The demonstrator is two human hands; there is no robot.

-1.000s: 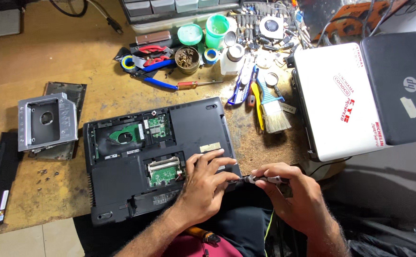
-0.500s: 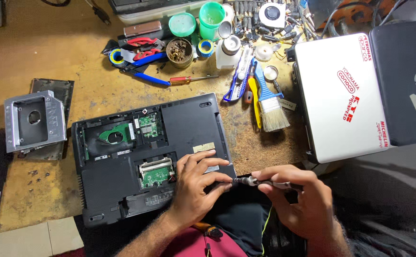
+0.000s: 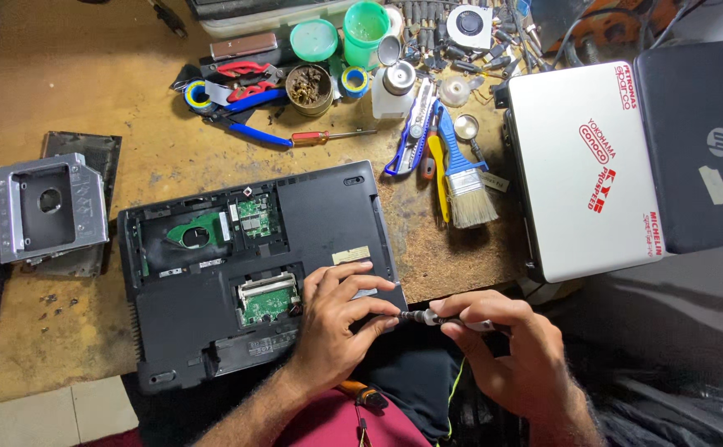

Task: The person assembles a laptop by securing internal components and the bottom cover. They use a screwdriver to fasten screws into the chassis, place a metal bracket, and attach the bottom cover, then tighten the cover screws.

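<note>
A black laptop (image 3: 320, 207) lies upside down on the wooden bench, its bottom covers off so green circuit boards (image 3: 269, 300) show. My left hand (image 3: 341, 319) rests on the laptop's near right corner, fingertips pinching the tip of a small dark screwdriver (image 3: 428, 318). My right hand (image 3: 510, 348) grips the screwdriver's handle just off the laptop's right edge, holding it roughly level.
A silver drive caddy (image 3: 47, 207) lies left of the laptop. Pliers (image 3: 237, 103), tape rolls, a green cup (image 3: 366, 25), a tin of screws (image 3: 309, 87) and a brush (image 3: 465, 178) crowd the back. Two closed laptops, white (image 3: 585, 174) and black (image 3: 701, 141), sit at right.
The view has shifted slightly. My hands stay at the laptop's near right corner with the screwdriver between them; the left fingers have closed more onto its tip.
</note>
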